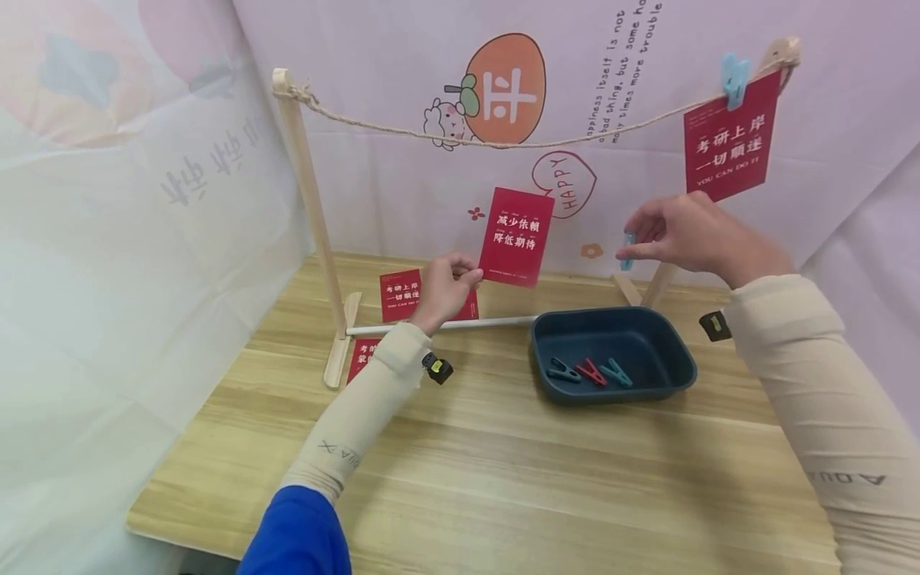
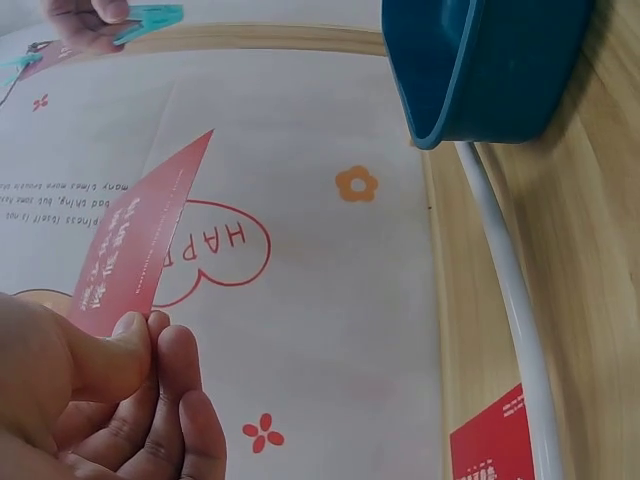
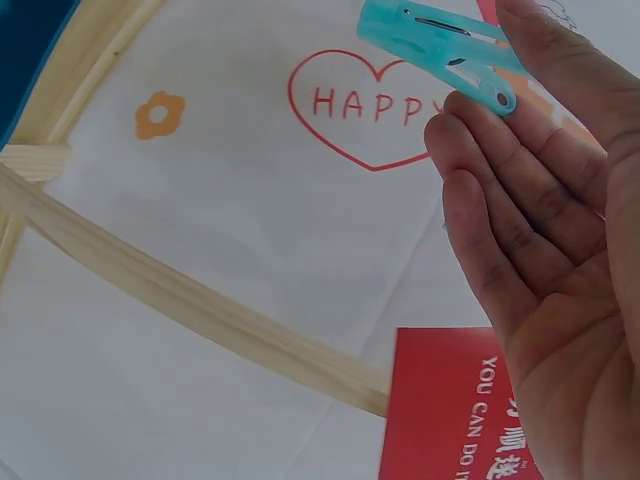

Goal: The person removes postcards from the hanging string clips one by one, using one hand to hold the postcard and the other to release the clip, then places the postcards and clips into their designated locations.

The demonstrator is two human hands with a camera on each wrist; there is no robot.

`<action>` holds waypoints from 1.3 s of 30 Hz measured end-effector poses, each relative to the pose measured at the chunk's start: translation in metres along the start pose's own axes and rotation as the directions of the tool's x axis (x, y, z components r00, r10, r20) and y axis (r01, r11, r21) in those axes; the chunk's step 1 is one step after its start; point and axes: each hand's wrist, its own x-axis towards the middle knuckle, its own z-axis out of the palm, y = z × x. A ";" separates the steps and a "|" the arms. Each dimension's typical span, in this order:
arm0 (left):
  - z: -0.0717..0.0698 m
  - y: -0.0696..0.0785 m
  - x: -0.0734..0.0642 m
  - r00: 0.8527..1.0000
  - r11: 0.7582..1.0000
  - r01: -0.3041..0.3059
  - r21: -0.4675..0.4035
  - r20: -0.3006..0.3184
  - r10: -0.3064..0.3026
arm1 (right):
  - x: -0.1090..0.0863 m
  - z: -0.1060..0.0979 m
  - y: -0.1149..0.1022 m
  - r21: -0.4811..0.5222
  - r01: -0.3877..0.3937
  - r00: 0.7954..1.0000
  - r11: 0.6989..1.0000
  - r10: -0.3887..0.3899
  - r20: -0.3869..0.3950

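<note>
So far, one card (image 1: 729, 148) hangs on the right of the rope (image 1: 503, 145). The left hand (image 1: 444, 289) pinches another card (image 1: 519, 239), lower; the right hand (image 1: 695, 233) pinches a clip (image 1: 628, 253). Unhung cards (image 1: 399, 297) lie left on the tabletop (image 1: 503, 479).

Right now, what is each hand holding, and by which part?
The left hand pinches a red printed card at its lower-left corner; the right hand pinches a light-blue clothespin by its handle ends.

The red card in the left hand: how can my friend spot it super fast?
Find the rope strung between two wooden posts. Below its middle, the left hand pinches the red card at its lower corner. No hand holds the other red cards.
</note>
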 end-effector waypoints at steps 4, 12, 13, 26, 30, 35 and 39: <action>-0.006 -0.002 -0.005 1.000 1.000 0.008 0.018 0.000 -0.008 | -0.002 0.005 0.003 -0.017 0.010 1.000 1.000 -0.010 0.016; -0.018 -0.004 -0.011 1.000 1.000 0.002 0.027 0.004 -0.002 | -0.005 0.016 0.014 -0.005 -0.005 0.999 1.000 0.006 0.046; -0.020 -0.004 -0.011 1.000 1.000 0.002 0.024 0.004 -0.003 | -0.005 0.018 0.015 -0.002 -0.006 0.999 1.000 0.006 0.054; -0.035 -0.009 -0.021 0.999 0.997 0.044 0.063 -0.022 -0.042 | -0.006 0.042 0.024 0.013 0.001 0.991 1.000 -0.002 0.132; -0.037 -0.010 -0.025 0.997 0.995 0.071 0.071 -0.016 -0.070 | -0.009 0.050 0.027 0.018 -0.009 0.990 1.000 0.007 0.140; -0.041 -0.013 -0.033 0.997 0.993 0.075 0.093 -0.005 -0.074 | -0.012 0.059 0.030 0.031 -0.023 0.988 0.999 0.018 0.153; -0.043 -0.018 -0.038 0.996 0.991 0.089 0.100 0.003 -0.090 | -0.012 0.065 0.033 0.019 -0.018 0.986 1.000 0.014 0.165</action>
